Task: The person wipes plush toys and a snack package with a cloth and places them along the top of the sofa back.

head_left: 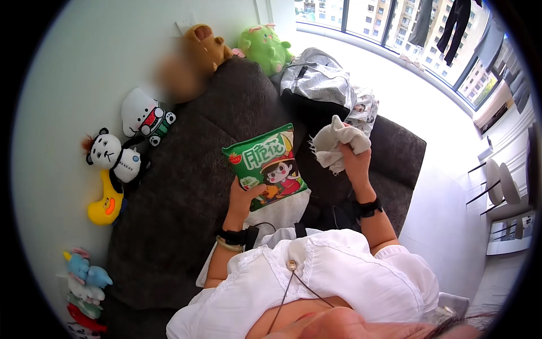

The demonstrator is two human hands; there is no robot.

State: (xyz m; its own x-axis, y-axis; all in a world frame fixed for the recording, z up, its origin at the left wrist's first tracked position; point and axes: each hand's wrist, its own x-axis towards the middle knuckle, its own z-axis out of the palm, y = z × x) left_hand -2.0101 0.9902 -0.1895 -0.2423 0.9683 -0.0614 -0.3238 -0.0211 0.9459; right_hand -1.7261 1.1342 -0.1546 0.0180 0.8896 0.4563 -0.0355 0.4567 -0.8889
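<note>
A puffed green snack bag (269,168), printed with a cartoon girl and large white characters, is gripped at its lower left corner by my left hand (244,196). The thumb lies across its front, while the other fingers are hidden behind it. I cannot tell whether it is a real bag or a cushion made to look like one. To the right, my right hand (355,162) clutches a crumpled off-white cloth (333,146) with a frayed edge. Bag and cloth are apart, both held above the dark sofa (175,192).
Plush toys line the wall side: a brown one (210,48), a green one (264,48), a white dog (141,113), a panda (107,151) and a yellow duck (105,200). A grey-white backpack (316,82) stands at the sofa's far end. Chairs (497,183) are at right.
</note>
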